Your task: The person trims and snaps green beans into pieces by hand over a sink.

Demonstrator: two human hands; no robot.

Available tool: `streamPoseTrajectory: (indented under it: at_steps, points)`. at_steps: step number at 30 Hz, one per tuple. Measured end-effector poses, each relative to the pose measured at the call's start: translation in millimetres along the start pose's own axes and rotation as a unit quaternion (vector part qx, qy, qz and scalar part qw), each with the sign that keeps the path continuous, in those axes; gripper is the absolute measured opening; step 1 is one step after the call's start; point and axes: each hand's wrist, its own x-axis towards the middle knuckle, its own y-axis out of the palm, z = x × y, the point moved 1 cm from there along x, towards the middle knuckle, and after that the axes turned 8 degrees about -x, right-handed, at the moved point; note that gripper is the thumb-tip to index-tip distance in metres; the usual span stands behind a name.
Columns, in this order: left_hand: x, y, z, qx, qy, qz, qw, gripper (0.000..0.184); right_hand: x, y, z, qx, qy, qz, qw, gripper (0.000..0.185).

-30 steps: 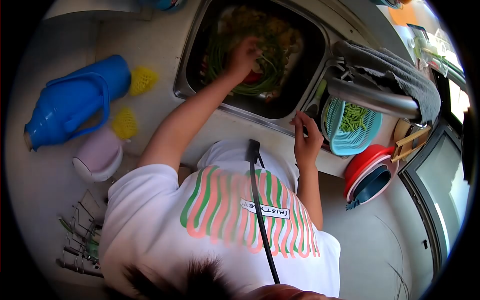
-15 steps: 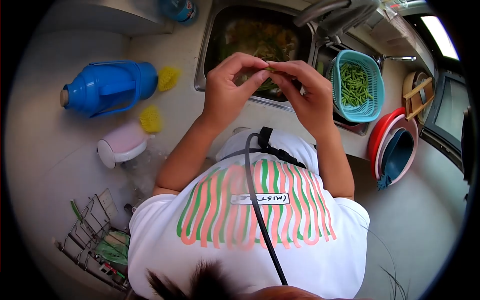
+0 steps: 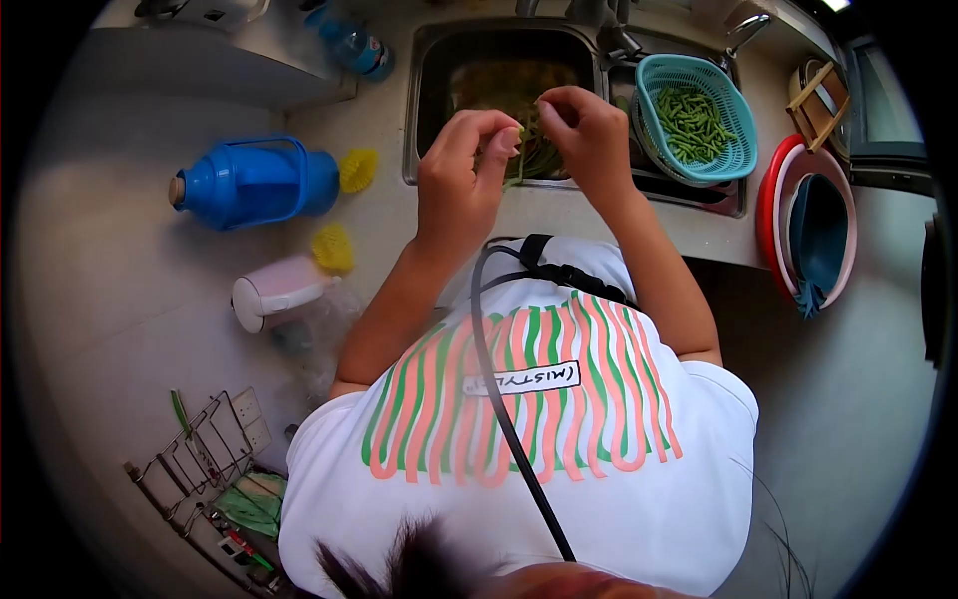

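Note:
My left hand (image 3: 461,175) is above the near edge of the sink (image 3: 411,120), thumb and forefinger closed on a green bean (image 3: 514,178). A pale green tip of the bean shows at the fingertips. To its right, my right hand (image 3: 591,135) is pinched, apart from the left; what its fingertips hold, if anything, is too small to make out. Beneath both hands, the sink holds long green pieces and brownish scraps, dim and partly hidden. Right of my right hand, a turquoise basket (image 3: 746,150) contains many short green bean pieces (image 3: 691,122).
A blue thermos flask (image 3: 254,183) lies left, near two yellow scrubbers (image 3: 356,170) and a pink-white kettle-like container (image 3: 281,292). A bottle (image 3: 357,50) stands behind. Red and pink basins (image 3: 778,190) are at the right. A faucet (image 3: 617,40) is behind the sink.
My hands, joined at the fingertips earlier, have come apart, the right moving up and away from the left. The view has shifted slightly.

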Motion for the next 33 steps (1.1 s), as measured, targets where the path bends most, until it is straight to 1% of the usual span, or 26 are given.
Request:
streamPoseTrajectory:
  at_steps: [1, 3, 4, 6, 7, 8, 9, 10, 13, 15, 17, 19, 21, 24, 27, 28, 30, 31, 32, 33]
  points:
    - [-1, 1, -3, -0.065, -0.036, -0.002, 0.997, 0.014, 0, -3, -9, 0.022, 0.033, 0.023, 0.999, 0.02]
    - [-4, 3, -5, -0.191, -0.109, -0.014, 0.975, 0.015, 0, -9, -12, 0.077, 0.013, 0.029, 0.997, 0.028]
    - [-3, 1, 3, -0.21, -0.099, 0.003, 0.973, 0.017, -1, -10, -13, 0.105, 0.002, 0.041, 0.994, 0.03]
    - [-1, 4, 13, -0.236, -0.131, 0.013, 0.963, 0.018, -4, -11, -12, 0.16, -0.016, 0.067, 0.985, 0.032]
    - [1, 6, 18, -0.251, -0.146, 0.017, 0.957, 0.018, -5, -14, -9, 0.196, 0.018, 0.098, 0.975, 0.031]
    - [2, 7, 22, -0.283, -0.182, 0.01, 0.941, 0.021, -5, -20, -4, 0.231, 0.052, 0.128, 0.963, 0.031]
    - [2, 8, 22, -0.266, -0.188, 0.005, 0.945, 0.022, -5, -26, 3, 0.265, 0.087, 0.157, 0.947, 0.03]
    - [5, 9, 20, -0.248, -0.194, 0.001, 0.949, 0.022, -3, -31, 11, 0.281, 0.068, 0.172, 0.942, 0.029]
    - [7, 13, 10, -0.21, -0.208, -0.001, 0.955, 0.023, -2, -40, 19, 0.276, 0.066, 0.206, 0.936, 0.024]
    - [7, 15, 9, -0.182, -0.216, 0.006, 0.959, 0.021, -4, -34, 13, 0.276, 0.088, 0.186, 0.939, 0.023]
    - [7, 16, 15, -0.196, -0.188, 0.027, 0.962, 0.019, -4, -29, 8, 0.3, 0.113, 0.176, 0.931, 0.023]
    - [7, 16, 21, -0.207, -0.176, 0.052, 0.961, 0.018, -3, -25, 6, 0.315, 0.141, 0.125, 0.93, 0.025]
    - [6, 17, 27, -0.218, -0.179, 0.077, 0.956, 0.018, 0, -28, 0, 0.279, 0.136, 0.096, 0.946, 0.026]
    - [5, 15, 59, -0.206, -0.141, 0.076, 0.965, 0.018, 8, -32, -2, 0.311, 0.121, 0.041, 0.942, 0.029]
    - [9, 10, 100, -0.293, -0.216, 0.025, 0.931, 0.017, 12, -36, -9, 0.361, 0.108, 0.012, 0.926, 0.028]
    - [10, 7, 116, -0.315, -0.257, 0.021, 0.913, 0.027, 12, -36, -11, 0.383, 0.106, 0.005, 0.917, 0.028]
    - [15, 4, 149, -0.175, -0.288, 0.079, 0.938, 0.036, 14, -39, -13, 0.39, 0.091, 0.002, 0.916, 0.027]
    - [15, 5, 163, -0.104, -0.301, 0.107, 0.942, 0.04, 15, -40, -14, 0.393, 0.083, 0.001, 0.916, 0.026]
    - [11, 10, 174, 0.152, -0.233, 0.13, 0.952, 0.05, 15, -41, -15, 0.39, 0.073, 0.015, 0.918, 0.026]
    - [13, 14, 170, 0.136, -0.177, 0.121, 0.967, 0.048, 16, -42, -16, 0.387, 0.063, 0.029, 0.92, 0.026]
